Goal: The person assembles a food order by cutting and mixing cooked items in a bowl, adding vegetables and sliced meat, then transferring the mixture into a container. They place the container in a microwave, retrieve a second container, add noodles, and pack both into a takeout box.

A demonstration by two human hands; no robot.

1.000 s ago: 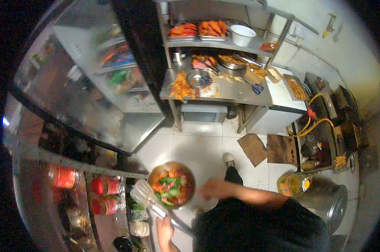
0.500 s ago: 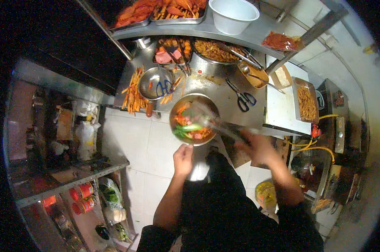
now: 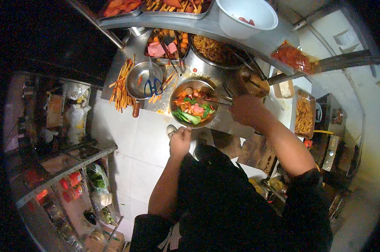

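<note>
My left hand (image 3: 180,141) is closed at the near edge of a round metal bowl (image 3: 208,120), pinching its rim. Inside the bowl lie green leafy vegetable (image 3: 188,116), pink slices (image 3: 197,108) and orange-red pieces. My right hand (image 3: 249,111) is wrapped around metal tongs (image 3: 218,103), whose tips reach into the food from the right. The bowl is at the counter's near edge. Left of it rests a metal pan (image 3: 135,80) with a wooden handle, and blue-handled scissors (image 3: 153,87) lie in it.
Skewers (image 3: 122,86) lie left of the pan. Behind stand a tray of mixed food (image 3: 156,49) and a large pan of brown food (image 3: 213,48). A shelf (image 3: 190,25) overhangs the back, carrying a white bowl (image 3: 244,31). A tray of fried pieces (image 3: 304,115) is at the right.
My right hand has moved up, and the tongs, blurred before, show more sharply in the food. The greens lie differently in the bowl. My left hand stays at the rim while the whole view has shifted.
</note>
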